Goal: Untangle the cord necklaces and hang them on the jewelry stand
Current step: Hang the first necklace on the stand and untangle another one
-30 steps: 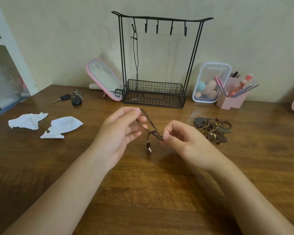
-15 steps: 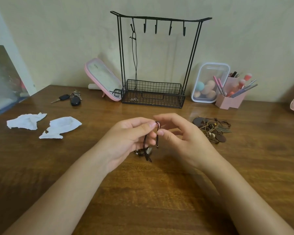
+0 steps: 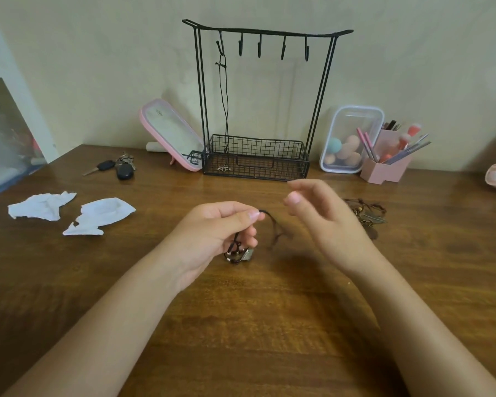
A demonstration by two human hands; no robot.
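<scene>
Centre of the frame, the left hand [image 3: 212, 236] has the cord [image 3: 272, 224] pinched between thumb and forefinger. Its other fingers [image 3: 241, 239] are curled round a bunched loop, and the pendant [image 3: 245, 255] dangles under the palm, on or just over the worktop [image 3: 269, 325], hard to tell which. The right hand [image 3: 327, 224] is just beside it, blurred, fingers loose and spread, holding nothing, and the cord's free end droops between the two hands. Here's the worry: that end looks knotted or frayed, too blurred to say, and a quick tug from the right could cinch a knot tighter instead of freeing it. The bunch in the left palm could also snag on the pendant. Right of centre, partly behind the right hand, the pile [image 3: 368, 217] of other necklaces lies near, and a trailing cord dragged over it may catch. Upper centre, the stand [image 3: 265, 31] carries one necklace [image 3: 226, 110] on its leftmost hook, with four hooks [image 3: 282, 48] bare. A careless reach could knock that one off.
</scene>
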